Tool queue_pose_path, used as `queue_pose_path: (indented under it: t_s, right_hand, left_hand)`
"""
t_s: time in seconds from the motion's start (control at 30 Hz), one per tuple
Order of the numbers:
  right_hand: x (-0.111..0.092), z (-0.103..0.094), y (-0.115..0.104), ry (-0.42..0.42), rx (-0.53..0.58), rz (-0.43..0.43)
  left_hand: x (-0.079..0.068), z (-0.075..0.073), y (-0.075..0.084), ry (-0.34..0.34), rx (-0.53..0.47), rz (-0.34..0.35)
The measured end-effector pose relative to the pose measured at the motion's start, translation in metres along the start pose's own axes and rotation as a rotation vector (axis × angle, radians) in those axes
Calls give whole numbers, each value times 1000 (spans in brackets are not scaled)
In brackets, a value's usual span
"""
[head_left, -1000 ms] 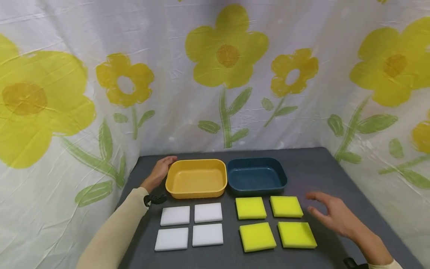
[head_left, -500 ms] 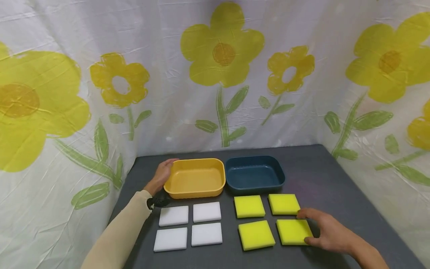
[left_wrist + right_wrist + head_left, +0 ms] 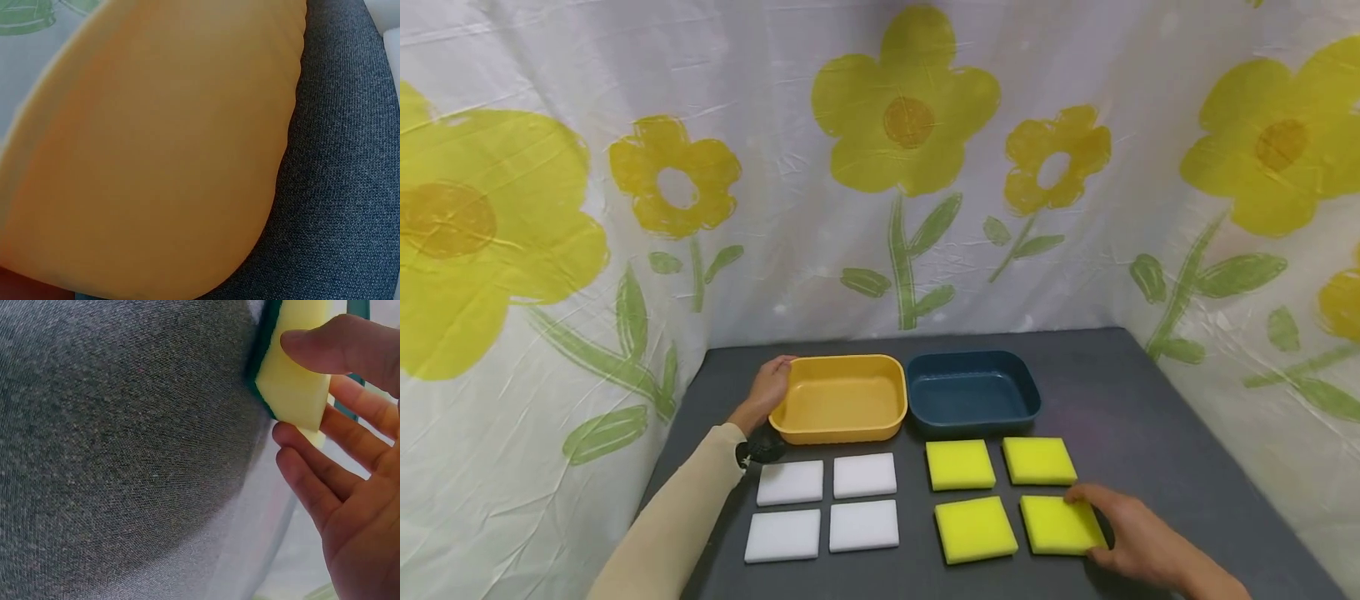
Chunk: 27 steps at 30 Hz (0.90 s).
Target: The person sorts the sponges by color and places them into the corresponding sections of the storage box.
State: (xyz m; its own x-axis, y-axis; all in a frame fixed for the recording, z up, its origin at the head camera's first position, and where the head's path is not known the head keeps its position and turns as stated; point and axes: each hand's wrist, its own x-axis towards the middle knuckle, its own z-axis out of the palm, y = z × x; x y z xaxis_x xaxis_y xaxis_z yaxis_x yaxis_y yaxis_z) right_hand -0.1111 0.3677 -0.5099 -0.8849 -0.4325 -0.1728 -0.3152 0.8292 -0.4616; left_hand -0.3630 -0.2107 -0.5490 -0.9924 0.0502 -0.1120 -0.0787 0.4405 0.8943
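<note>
The right hand's (image 3: 1138, 536) grip pinches the sponge (image 3: 1056, 525) between thumb and fingers at its right end. The sponge — yellow with a dark green layer — lies toward the worktop's (image 3: 1157, 425) near right, a strip of worktop separating hand from right edge. The left hand (image 3: 769, 387) touches the tray's (image 3: 842, 400) left end — whether curled round, I cannot tell.

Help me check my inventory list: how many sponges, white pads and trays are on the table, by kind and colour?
Yellow sponges: 4
White pads: 4
Yellow tray: 1
Dark blue tray: 1
Total: 10
</note>
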Motion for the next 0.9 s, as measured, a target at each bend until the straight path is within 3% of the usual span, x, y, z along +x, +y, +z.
queue_pose_path:
  t_s: [0.3, 0.47, 0.9]
  right_hand:
    - [-7, -16, -9, -3, 35, -10]
    - [-4, -37, -21, 68, 8, -31]
    - [36, -91, -51, 250, -169, -153]
  left_hand:
    - [-1, -1, 4, -5, 10, 16]
    - [2, -2, 3, 7, 6, 20]
    - [-2, -1, 1, 8, -19, -21]
